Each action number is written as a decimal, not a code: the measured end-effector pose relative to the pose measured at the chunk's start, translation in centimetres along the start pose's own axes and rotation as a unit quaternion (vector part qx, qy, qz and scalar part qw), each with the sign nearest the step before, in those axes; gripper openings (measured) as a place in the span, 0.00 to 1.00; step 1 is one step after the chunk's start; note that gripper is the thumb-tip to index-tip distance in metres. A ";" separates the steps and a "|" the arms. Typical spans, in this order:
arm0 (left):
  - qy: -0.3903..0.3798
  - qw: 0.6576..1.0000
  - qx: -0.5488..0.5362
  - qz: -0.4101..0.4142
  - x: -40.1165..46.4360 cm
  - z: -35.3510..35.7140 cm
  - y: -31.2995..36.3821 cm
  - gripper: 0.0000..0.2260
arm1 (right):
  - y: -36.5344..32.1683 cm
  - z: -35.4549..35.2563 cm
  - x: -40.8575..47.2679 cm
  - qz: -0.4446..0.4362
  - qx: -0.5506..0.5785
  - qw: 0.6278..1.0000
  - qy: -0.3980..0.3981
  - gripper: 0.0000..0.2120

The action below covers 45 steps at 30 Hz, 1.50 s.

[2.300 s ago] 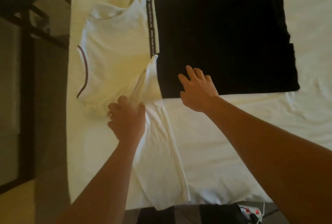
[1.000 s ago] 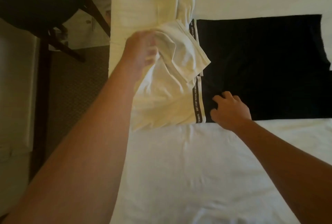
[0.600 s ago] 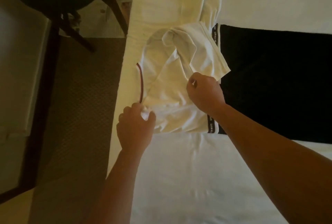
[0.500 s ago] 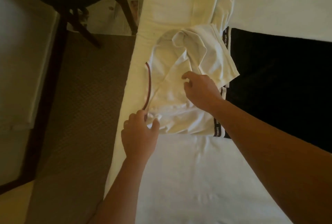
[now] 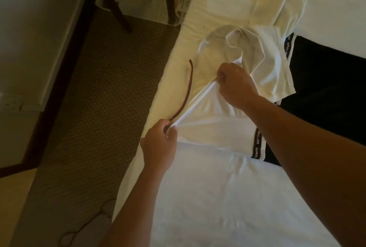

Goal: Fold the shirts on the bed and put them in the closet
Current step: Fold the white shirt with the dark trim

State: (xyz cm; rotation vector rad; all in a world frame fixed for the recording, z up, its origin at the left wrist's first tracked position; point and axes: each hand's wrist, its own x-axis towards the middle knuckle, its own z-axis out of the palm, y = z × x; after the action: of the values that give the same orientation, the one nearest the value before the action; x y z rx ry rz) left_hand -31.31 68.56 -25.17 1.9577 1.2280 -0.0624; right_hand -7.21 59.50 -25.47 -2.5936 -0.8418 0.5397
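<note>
A white and black shirt (image 5: 217, 126) lies on the white bed (image 5: 208, 197) near its left edge. Its white upper part is bunched and partly folded, with a dark red collar trim (image 5: 187, 92) curving along the left. A black band with white lettering (image 5: 257, 143) divides white from black; the black half (image 5: 326, 88) spreads flat to the right. My left hand (image 5: 160, 143) pinches the white fabric by the collar's near end. My right hand (image 5: 235, 84) pinches a fold further up. The cloth is stretched taut between them.
Brown carpet (image 5: 95, 108) runs along the bed's left side, with a thin cord (image 5: 87, 223) lying on it. Dark chair legs (image 5: 116, 7) and newspaper sheets (image 5: 154, 3) are at the top left. A dark-framed panel (image 5: 29, 48) stands at far left.
My left hand flipped the shirt's white sleeve inward, then came down to the collar end. My right hand left the black half and took a fold of white fabric. The view shifted left.
</note>
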 end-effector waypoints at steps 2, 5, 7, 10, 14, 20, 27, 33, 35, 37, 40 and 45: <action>0.026 0.994 0.102 0.025 -0.4 0.4 0.6 0.08 | 0.4 0.6 -0.3 -0.026 0.009 1.000 -0.007 0.10; 0.110 0.951 0.262 0.121 -1.5 1.6 2.8 0.17 | 0.7 0.2 -0.9 -0.035 0.065 0.997 0.037 0.14; 0.122 0.925 0.282 0.223 -1.4 3.0 4.6 0.21 | 1.5 -0.1 -1.3 -0.051 0.028 0.989 0.136 0.12; 0.041 0.920 0.276 0.274 -0.3 5.3 6.1 0.24 | 2.8 -0.4 -1.8 0.013 -0.055 0.979 0.194 0.10; -0.055 0.917 0.324 0.225 1.2 7.5 4.8 0.34 | 4.8 -0.8 -1.7 0.133 0.015 0.983 0.123 0.13; -0.047 0.913 0.351 0.202 0.9 8.2 5.8 0.36 | 5.5 -2.1 -0.6 0.210 0.157 0.951 0.166 0.15; 0.102 0.909 0.306 0.265 5.3 9.0 11.6 0.24 | 5.9 -3.2 1.0 0.276 0.202 0.933 0.113 0.12; 0.001 0.957 0.266 0.114 9.3 9.3 16.8 0.21 | 7.7 -5.3 0.5 0.342 0.374 0.842 0.186 0.10; -0.002 0.956 0.264 0.126 9.6 9.1 18.2 0.13 | 8.4 -6.8 -0.6 0.364 0.411 0.800 0.243 0.07; 0.022 0.954 0.256 0.152 9.4 8.9 18.6 0.09 | 9.2 -8.7 -1.6 0.373 0.435 0.765 0.295 0.03; 0.091 0.937 0.233 0.245 7.3 8.6 18.6 0.07 | 11.5 -12.6 -4.1 0.352 0.394 0.767 0.365 0.04; 0.126 0.893 0.183 0.391 2.7 8.5 16.4 0.04 | 16.9 -16.3 -10.1 0.320 0.294 0.779 0.453 0.05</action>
State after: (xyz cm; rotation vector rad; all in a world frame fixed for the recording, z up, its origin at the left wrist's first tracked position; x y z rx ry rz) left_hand -14.16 61.71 -22.24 2.7295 0.5070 0.4115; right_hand 0.72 36.98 -16.47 -2.0552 0.4866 -0.2959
